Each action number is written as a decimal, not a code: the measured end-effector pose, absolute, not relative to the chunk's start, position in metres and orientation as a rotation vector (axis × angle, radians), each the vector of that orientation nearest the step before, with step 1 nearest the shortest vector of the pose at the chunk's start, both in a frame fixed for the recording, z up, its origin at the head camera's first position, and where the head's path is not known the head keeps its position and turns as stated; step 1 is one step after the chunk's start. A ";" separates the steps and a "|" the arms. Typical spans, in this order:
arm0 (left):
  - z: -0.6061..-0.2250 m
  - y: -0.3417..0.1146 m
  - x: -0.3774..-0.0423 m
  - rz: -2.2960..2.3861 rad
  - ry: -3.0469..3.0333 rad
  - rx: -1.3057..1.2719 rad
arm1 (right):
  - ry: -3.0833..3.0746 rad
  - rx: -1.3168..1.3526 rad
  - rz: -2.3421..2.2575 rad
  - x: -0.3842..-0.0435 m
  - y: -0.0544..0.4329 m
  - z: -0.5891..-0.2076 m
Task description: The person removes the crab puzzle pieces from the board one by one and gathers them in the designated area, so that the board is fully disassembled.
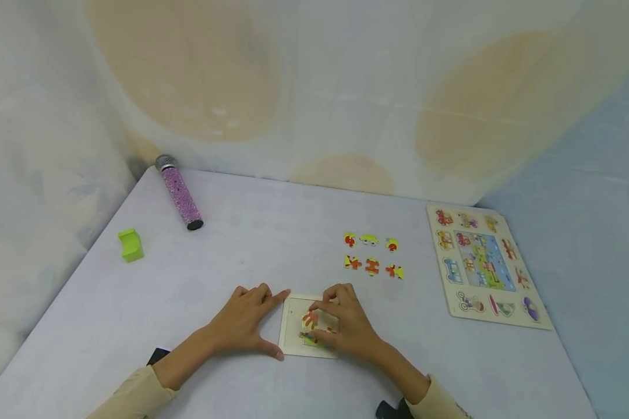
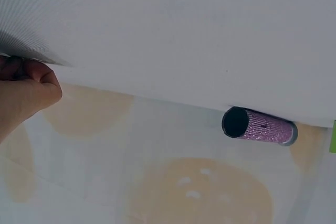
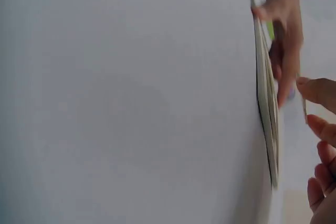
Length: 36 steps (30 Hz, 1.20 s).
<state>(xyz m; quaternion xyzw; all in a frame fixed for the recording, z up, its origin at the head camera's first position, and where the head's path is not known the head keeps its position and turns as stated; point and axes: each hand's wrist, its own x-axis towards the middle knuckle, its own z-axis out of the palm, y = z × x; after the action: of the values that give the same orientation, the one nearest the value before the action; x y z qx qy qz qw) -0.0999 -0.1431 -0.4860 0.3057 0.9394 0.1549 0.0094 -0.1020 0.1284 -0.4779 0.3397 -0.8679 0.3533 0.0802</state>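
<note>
A shallow puzzle tray (image 1: 289, 327) lies flat near the front of the table, its right part hidden by a hand. My left hand (image 1: 247, 321) spans its left side, index finger at the far corner and thumb at the near one. Over the tray, my right hand (image 1: 352, 326) pinches a small orange and yellow puzzle piece (image 1: 309, 319) between thumb and index finger. Edge-on in the right wrist view, the piece (image 3: 304, 103) shows as a thin strip above the tray (image 3: 265, 103). Part of another colourful piece (image 1: 309, 340) shows beneath it.
Several loose puzzle pieces (image 1: 371, 266) lie in two rows beyond the right hand. A larger picture puzzle board (image 1: 440, 273) lies at the right. At the far left are a purple glittery microphone (image 1: 180, 195) and a green block (image 1: 131, 245).
</note>
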 end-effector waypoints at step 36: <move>-0.486 -0.143 -0.100 0.467 2.937 0.954 | -2.768 0.935 0.880 -0.105 0.173 -0.475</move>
<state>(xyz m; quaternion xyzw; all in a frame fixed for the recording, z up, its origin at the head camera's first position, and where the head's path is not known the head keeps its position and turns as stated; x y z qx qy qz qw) -0.0996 -0.1426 -0.4861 0.3054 0.9404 0.1496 0.0095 -0.1047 0.1726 -0.4750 0.3062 -0.9062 0.2880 0.0452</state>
